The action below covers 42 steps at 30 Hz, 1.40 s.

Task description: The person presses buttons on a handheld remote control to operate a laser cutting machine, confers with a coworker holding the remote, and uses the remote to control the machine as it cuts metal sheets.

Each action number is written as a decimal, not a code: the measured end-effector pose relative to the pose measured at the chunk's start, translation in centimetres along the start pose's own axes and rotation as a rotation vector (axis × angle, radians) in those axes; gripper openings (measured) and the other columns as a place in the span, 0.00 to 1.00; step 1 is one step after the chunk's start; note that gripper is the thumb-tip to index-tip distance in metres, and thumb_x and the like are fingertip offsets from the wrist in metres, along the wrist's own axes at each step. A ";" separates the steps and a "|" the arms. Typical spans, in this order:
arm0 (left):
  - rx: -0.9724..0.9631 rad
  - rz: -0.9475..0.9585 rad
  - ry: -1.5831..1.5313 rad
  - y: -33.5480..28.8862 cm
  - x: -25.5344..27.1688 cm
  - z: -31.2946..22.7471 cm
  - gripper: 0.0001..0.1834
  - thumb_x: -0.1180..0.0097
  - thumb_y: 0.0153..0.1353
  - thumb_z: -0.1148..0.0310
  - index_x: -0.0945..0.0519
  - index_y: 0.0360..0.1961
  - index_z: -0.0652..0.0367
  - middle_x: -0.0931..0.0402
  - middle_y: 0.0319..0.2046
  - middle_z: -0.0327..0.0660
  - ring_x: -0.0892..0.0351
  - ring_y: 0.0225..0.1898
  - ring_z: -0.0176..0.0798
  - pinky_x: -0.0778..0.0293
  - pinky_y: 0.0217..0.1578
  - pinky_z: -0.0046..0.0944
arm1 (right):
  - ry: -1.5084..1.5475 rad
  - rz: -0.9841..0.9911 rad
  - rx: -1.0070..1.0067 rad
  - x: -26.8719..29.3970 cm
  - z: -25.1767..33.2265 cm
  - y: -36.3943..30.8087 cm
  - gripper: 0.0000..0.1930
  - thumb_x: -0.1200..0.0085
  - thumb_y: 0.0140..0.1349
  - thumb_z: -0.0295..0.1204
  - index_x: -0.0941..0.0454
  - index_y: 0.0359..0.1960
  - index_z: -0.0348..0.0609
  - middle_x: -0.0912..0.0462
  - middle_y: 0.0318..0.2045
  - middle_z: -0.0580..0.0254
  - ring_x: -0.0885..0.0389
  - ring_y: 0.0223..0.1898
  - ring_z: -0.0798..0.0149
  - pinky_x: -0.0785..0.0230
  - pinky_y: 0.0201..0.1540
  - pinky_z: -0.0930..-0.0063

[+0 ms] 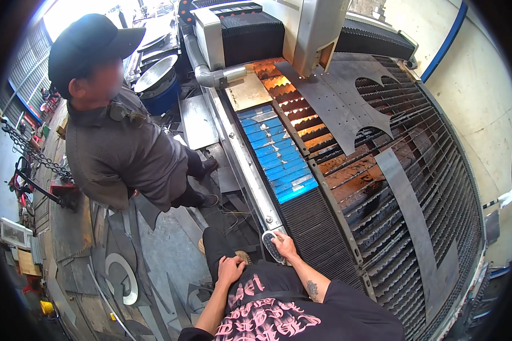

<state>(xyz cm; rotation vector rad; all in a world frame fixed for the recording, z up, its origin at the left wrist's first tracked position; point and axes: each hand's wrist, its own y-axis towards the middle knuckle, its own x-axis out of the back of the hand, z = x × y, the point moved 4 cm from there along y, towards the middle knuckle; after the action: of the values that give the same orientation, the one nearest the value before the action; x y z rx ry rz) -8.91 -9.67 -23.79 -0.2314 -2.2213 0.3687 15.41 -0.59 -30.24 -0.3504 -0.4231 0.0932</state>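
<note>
a black shirt (318, 312) with pink lettering is seen closest, worn by the person at work. the left hand (231, 268) is rested on the lap, its fingers bent; whether anything is gripped by it cannot be told. a dark handheld controller (268, 243) with a pale rim is grasped by the right hand (284, 246), thumb and fingers wrapped over one side, at the near end of a metal rail (251, 184) along the cutting machine's edge.

to the left, a c-shaped ring (129, 284) is strewn among flat metal offcuts. beside the rail, black pleated bellows (313, 227) are joined by a row of blue slats (276, 150). a long metal strip (403, 199) is laid over the toothed bars of the machine bed (370, 238).

farther back, a co-worker (119, 148) in a cap and dark shirt is pictured left of the rail. a metal sheet (341, 96) with curved cutouts is supported on the bars, lit orange along its left side, beneath a pale machine column (318, 34). a blue drum (165, 101) is glimpsed behind the co-worker.
</note>
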 end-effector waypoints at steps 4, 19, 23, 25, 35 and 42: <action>0.001 -0.001 0.013 -0.1 -0.1 0.2 0.12 0.44 0.60 0.59 0.15 0.36 0.54 0.15 0.36 0.44 0.18 0.45 0.46 0.40 0.63 0.51 | -0.005 0.009 0.010 -0.1 0.2 0.0 0.22 0.41 0.57 0.35 0.20 0.54 0.43 0.13 0.41 0.50 0.13 0.41 0.60 0.24 0.46 0.70; -0.007 -0.011 0.009 -0.2 -0.2 0.2 0.12 0.44 0.61 0.59 0.15 0.35 0.55 0.15 0.35 0.43 0.18 0.44 0.46 0.40 0.63 0.50 | 0.012 0.012 0.031 0.2 1.0 -0.2 0.21 0.42 0.57 0.36 0.19 0.53 0.42 0.13 0.41 0.50 0.13 0.41 0.60 0.24 0.46 0.71; -0.001 -0.003 0.010 -0.2 0.0 -0.1 0.13 0.44 0.61 0.59 0.15 0.35 0.55 0.15 0.35 0.43 0.18 0.45 0.45 0.40 0.63 0.50 | -0.008 0.005 0.034 0.2 0.8 -0.2 0.21 0.42 0.58 0.36 0.19 0.53 0.42 0.13 0.41 0.50 0.13 0.41 0.60 0.24 0.45 0.70; -0.005 -0.008 0.012 -0.1 -0.1 0.1 0.13 0.44 0.61 0.59 0.15 0.35 0.55 0.15 0.35 0.43 0.18 0.45 0.45 0.40 0.63 0.50 | -0.013 0.002 0.045 0.2 0.7 -0.2 0.21 0.42 0.58 0.35 0.19 0.53 0.42 0.13 0.41 0.50 0.13 0.41 0.59 0.24 0.45 0.70; -0.013 -0.023 -0.008 -0.2 0.0 0.0 0.12 0.43 0.60 0.59 0.15 0.35 0.55 0.15 0.35 0.43 0.18 0.45 0.46 0.40 0.63 0.51 | 0.000 0.025 0.001 0.2 0.7 -0.2 0.21 0.43 0.58 0.35 0.19 0.53 0.42 0.13 0.41 0.50 0.13 0.41 0.58 0.24 0.45 0.70; 0.001 -0.010 0.008 -0.2 -0.2 0.6 0.13 0.44 0.61 0.58 0.15 0.37 0.55 0.15 0.36 0.42 0.18 0.45 0.45 0.41 0.64 0.51 | -0.021 0.002 0.019 0.2 1.6 -0.6 0.21 0.43 0.57 0.36 0.19 0.53 0.45 0.13 0.39 0.48 0.13 0.40 0.57 0.25 0.45 0.69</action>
<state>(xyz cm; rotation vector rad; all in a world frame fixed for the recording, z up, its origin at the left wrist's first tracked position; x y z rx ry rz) -9.21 -10.06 -24.23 -0.2204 -2.2134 0.3625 14.92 -0.62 -28.61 -0.3314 -0.4424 0.1031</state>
